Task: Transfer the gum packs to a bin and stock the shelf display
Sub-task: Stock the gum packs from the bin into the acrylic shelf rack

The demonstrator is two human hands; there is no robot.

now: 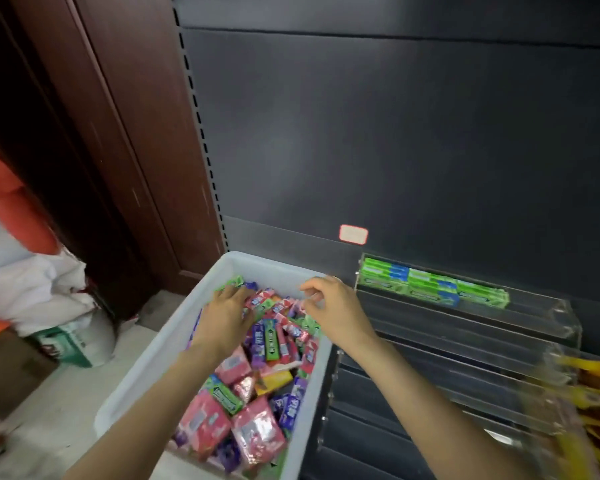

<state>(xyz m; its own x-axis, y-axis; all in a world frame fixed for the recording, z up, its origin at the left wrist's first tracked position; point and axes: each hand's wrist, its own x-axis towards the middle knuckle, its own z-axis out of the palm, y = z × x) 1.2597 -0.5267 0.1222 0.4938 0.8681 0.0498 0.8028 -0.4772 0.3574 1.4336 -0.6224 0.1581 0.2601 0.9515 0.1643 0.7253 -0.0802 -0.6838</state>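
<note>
At the far left, white bags (39,282) and a green-and-white pail (80,341) sit on the floor, out of the work. Next comes the white bin (142,368), drawn up just beside the shelf so packs need only a short carry. It is heaped with gum packs (253,393) in pink, purple, green and yellow; print shows on many wrappers, but blur keeps every brand from being read. The left hand (227,315) lies flat on the pile near the far end, fingers extended, apparently raking for one colour. The right hand (329,306) hovers over the bin's right rim with fingers curled toward the thumb; whether it pinches a pack I cannot tell. Right of it, the clear tiered shelf display (465,341) holds only a top row of green-and-blue packs (433,287), their lettering unreadable, so most stocking likely remains. Above, a red-bordered label (353,233) looks blank. Yellow packets (589,393) crowd the right edge
</note>
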